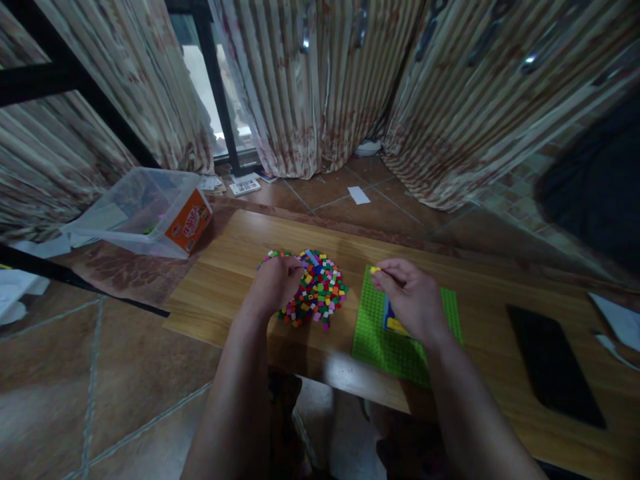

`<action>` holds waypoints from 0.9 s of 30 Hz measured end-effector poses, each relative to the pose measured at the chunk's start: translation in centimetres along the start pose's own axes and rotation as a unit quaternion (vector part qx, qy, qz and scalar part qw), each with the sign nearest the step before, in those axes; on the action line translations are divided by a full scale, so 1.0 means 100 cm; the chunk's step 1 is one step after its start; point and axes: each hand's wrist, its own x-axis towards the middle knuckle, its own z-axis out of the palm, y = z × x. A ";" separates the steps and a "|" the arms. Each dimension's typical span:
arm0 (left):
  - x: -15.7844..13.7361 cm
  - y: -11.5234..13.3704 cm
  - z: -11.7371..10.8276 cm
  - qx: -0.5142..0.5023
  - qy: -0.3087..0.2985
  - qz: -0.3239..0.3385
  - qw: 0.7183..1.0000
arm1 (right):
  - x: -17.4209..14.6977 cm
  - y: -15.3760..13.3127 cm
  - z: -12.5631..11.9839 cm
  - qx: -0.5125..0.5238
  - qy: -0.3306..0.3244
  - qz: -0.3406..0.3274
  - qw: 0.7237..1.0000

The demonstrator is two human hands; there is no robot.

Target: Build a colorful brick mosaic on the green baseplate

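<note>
Over the left side of a pile of small coloured bricks (323,287) is my left hand (277,283). Its fingers are pinched together at the pile, and whatever they may hold is hidden. My right hand (413,297) pinches a small yellow brick (375,270) between thumb and forefinger, above the far left corner of a green studded baseplate (383,350). Under that hand a blue and yellow brick build (395,325) sits on the baseplate, partly covered by the palm.
A clear plastic bin (135,207) with an orange label stands on the floor, left of the wooden table (235,250). To the right on the table lie a black flat slab (555,363) and a white item (617,320) with a cable. Curtains (320,80) hang behind.
</note>
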 end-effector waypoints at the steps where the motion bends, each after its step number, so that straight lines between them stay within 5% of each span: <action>1: 0.000 0.003 0.001 0.009 0.003 0.005 1.000 | 0.002 0.000 -0.009 -0.009 0.015 -0.005 1.000; 7: 0.000 0.030 0.025 0.061 -0.021 0.083 0.994 | 0.010 0.008 -0.052 -0.099 0.083 -0.034 0.991; 11: -0.003 0.052 0.051 0.055 -0.040 0.110 0.992 | 0.010 0.017 -0.065 -0.160 0.074 -0.049 0.983; 19: -0.002 0.083 0.099 -0.016 -0.094 0.108 0.990 | 0.009 0.027 -0.061 -0.184 -0.003 -0.041 0.982; 27: 0.000 0.094 0.113 -0.045 -0.135 0.096 0.985 | 0.011 0.035 -0.051 -0.085 -0.020 -0.015 0.996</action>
